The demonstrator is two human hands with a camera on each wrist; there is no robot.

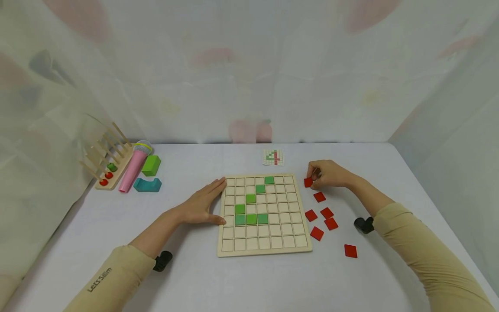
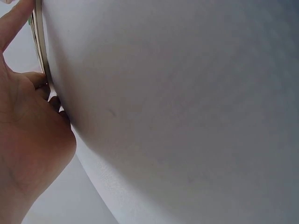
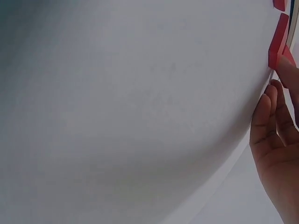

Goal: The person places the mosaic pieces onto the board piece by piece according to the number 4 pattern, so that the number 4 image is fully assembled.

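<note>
A square wooden grid board (image 1: 249, 245) lies on the table, with several green tiles (image 1: 251, 198) set in a diagonal and a short row. My left hand (image 1: 200, 206) rests at the board's left edge, fingers straight and thumb spread, touching the rim; the left wrist view shows the fingertips against the board's side (image 2: 41, 42). Beyond the board's upper right corner, my right hand (image 1: 329, 174) pinches a red tile (image 1: 308, 182) between thumb and fingers, low at the table. Several loose red tiles (image 1: 319, 197) lie right of the board, one (image 3: 279, 42) close to the thumb in the right wrist view.
Behind the board lies a small pattern card (image 1: 273, 157) showing a green and red 4. At the far left stand a pegged wooden rack (image 1: 113, 177), a pink toy microphone (image 1: 134, 169), a green block (image 1: 151, 165) and a teal curved block (image 1: 147, 185). White cloth hangs behind.
</note>
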